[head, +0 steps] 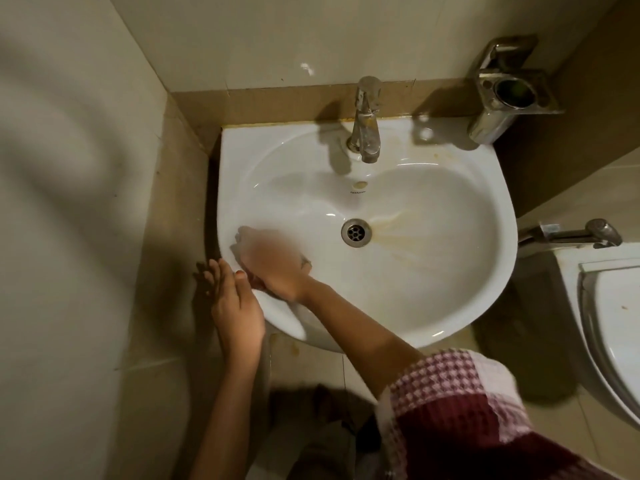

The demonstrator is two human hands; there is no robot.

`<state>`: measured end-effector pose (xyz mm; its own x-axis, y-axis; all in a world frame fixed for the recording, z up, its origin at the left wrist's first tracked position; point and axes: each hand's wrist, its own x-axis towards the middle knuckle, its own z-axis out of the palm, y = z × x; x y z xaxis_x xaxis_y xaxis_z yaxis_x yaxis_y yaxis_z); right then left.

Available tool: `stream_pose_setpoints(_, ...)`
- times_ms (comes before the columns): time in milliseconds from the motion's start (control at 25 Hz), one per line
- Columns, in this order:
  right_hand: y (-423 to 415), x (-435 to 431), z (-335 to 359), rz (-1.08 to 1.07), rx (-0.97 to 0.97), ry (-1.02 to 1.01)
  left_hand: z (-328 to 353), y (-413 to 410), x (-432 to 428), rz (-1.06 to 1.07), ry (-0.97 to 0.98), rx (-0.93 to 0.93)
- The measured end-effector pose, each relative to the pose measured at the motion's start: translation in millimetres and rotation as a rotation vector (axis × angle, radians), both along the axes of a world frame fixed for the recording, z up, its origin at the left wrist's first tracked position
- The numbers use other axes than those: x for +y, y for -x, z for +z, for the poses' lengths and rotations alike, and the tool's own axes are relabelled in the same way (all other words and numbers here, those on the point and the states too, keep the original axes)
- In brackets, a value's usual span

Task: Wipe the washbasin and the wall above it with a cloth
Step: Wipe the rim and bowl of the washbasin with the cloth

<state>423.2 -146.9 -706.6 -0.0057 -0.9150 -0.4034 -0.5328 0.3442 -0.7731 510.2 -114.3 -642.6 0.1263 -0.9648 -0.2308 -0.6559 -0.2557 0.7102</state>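
Note:
The white washbasin [485, 168] is fixed in a tiled corner, with a chrome tap [365, 126] at its back. Brownish stains [405, 233] run to the right of the drain [356, 233]. My right hand [277, 261], blurred by motion, presses down inside the bowl at its left side. A cloth [239, 245] shows only as a pale smear past its fingertips; the rest is hidden under the palm. My left hand [233, 299] rests flat on the front-left rim with straight fingers, holding nothing. The beige tiled wall [277, 39] rises behind the tap.
A chrome holder [502, 95] is mounted on the wall at the back right, overhanging the basin's corner. A white toilet [609, 323] stands close on the right, with a spray tap [588, 233] above it. The left wall [69, 168] runs tight against the basin.

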Motion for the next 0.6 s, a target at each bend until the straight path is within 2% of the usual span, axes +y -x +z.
stream_pose_setpoints(160, 46.3, 49.1, -8.1, 0.154, 0.171, -0.121, 3.5, 14.8, 23.3, 0.051, -0.025, 0.06)
stream_pose_setpoints(280, 81.7, 58.8, -15.4, 0.122, 0.409, -0.207, -3.5, 24.1, 34.1, 0.034, -0.013, 0.136)
stream_pose_setpoints(360, 88.8, 60.5, -15.2, 0.075, 0.473, -0.276, -5.3, 26.2, 38.1, 0.009, 0.002, 0.147)
stream_pose_setpoints(440, 81.7, 61.0, -9.6, 0.035, 0.409, -0.338, -3.2, 27.1, 38.4, 0.01, 0.01, 0.173)
stream_pose_setpoints(600, 34.3, 51.8, 20.2, 0.083, 0.022, -0.243, 8.1, 18.6, 30.4, 0.138, 0.03, 0.321)
